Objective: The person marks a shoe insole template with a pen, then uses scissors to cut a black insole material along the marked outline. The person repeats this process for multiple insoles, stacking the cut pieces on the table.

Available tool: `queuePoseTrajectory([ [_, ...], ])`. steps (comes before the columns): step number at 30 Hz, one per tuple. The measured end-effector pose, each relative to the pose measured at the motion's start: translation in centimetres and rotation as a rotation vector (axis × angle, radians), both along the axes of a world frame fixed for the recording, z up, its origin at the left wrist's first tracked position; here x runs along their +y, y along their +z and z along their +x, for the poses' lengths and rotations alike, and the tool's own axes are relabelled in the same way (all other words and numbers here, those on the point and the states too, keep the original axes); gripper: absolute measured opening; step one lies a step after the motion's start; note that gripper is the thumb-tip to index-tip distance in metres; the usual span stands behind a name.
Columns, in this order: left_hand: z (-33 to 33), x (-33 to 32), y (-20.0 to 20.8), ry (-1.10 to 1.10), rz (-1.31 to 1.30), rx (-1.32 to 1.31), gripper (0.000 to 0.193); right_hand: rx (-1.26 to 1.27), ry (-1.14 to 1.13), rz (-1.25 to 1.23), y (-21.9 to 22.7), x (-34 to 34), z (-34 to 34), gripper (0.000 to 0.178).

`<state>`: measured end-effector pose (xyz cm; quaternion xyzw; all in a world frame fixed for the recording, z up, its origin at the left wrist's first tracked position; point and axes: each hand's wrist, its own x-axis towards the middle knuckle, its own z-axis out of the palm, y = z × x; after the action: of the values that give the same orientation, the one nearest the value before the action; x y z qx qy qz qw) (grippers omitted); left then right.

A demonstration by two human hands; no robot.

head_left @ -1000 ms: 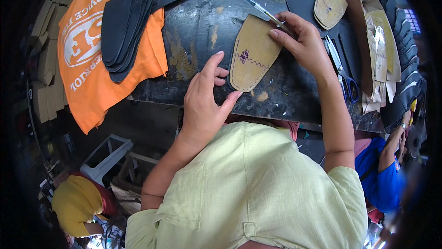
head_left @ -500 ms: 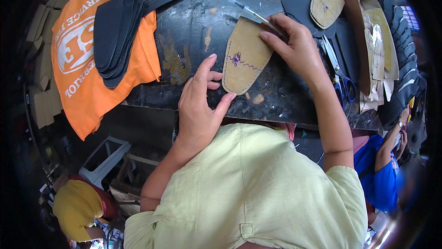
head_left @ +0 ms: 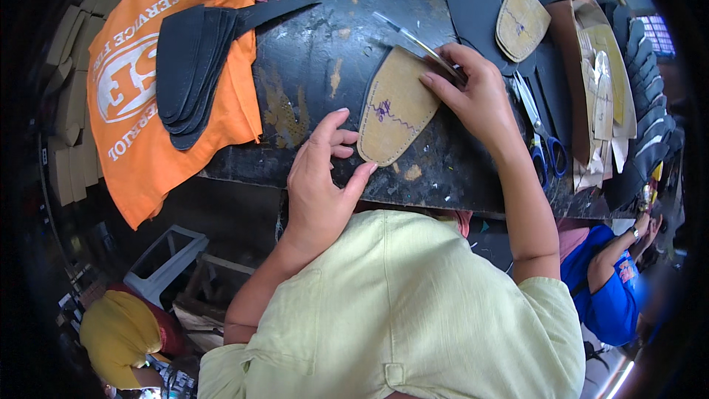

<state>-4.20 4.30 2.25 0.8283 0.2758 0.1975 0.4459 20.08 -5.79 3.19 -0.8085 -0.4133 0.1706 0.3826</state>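
Bench (head_left: pixel 317 41) L side: orange cloth (head_left: pixel 159 166) w/ white print, hanging over front edge. R side: scissors (head_left: pixel 538 124), blue hdls twd front edge. R of scissors: brown cardboard box (head_left: pixel 567 67), open, holding pale pcs (head_left: pixel 602 96). Far L: stacked tan ctns (head_left: pixel 63 48). Lower L: grey plastic stool (head_left: pixel 144 284); person in yellow top (head_left: pixel 118 332) nearby. Lower R: person in blue shirt (head_left: pixel 609 310), wristband (head_left: pixel 636 233) on. Btm R: bright light strip (head_left: pixel 619 380).
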Motion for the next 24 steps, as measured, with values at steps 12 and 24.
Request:
queuePoseTrajectory([
  [12, -0.19, 0.09, -0.15, -0.018, -0.039, -0.037, 0.082, 0.027, -0.031, -0.041, 0.07, 0.35, -0.34, 0.031],
  [24, -0.27, -0.01, -0.45, -0.009, 0.004, -0.036, 0.085, -0.088, -0.024, 0.005, 0.33, 0.56, -0.67, 0.033],
])
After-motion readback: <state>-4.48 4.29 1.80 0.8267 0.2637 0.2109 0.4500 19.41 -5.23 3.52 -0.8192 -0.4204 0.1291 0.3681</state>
